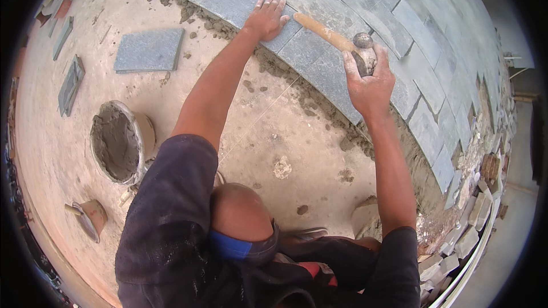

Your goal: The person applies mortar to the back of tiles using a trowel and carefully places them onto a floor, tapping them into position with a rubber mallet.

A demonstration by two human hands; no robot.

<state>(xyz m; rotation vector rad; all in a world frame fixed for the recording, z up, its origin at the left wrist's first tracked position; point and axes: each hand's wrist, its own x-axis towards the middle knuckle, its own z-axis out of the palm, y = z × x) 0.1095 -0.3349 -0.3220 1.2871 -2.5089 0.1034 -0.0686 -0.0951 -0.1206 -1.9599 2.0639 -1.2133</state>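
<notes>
My left hand lies flat on a grey stone tile near the edge of the laid paving, its fingers stretched out. In my right hand is a ball-peen hammer, gripped by its metal head. Its wooden handle points left over the tiles, toward my left hand. The rounded end of the head shows above my fingers; part of the head is hidden in my grip. I cannot tell whether the handle touches the stone. Wet mortar runs along the open edge of the tiles.
A bucket of mortar stands left of my left arm, with a smaller container nearer. Loose tiles lie stacked on the concrete floor, with more farther left. A thin string crosses the floor. Broken stone pieces pile up at right.
</notes>
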